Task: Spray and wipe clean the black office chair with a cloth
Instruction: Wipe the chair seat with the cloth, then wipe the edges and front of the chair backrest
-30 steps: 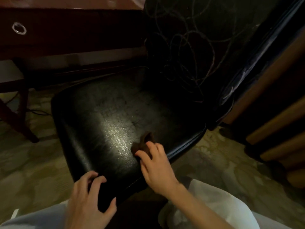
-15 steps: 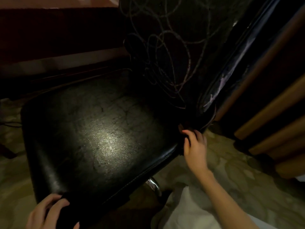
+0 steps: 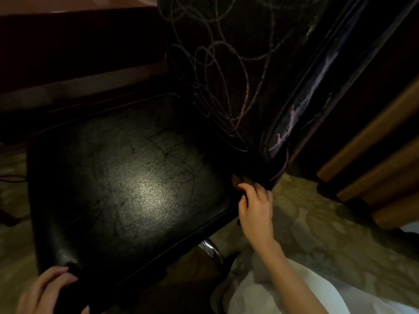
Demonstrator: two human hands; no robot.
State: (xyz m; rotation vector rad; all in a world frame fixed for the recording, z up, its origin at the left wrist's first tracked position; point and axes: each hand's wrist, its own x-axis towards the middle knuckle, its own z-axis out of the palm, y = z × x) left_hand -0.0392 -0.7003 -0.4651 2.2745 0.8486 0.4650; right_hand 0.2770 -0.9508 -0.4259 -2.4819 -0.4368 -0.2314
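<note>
Chair on carpet, desk behind

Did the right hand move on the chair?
Yes. The right hand slid along the edge of the seat toward the backrest, reaching the back corner.

- Nothing legible anywhere: no words, labels, brand marks, numbers or signs.
- Only pale looping scribbles on the backrest of the black chair, toward 1 o'clock: loops and strokes, no letters or digits.
</note>
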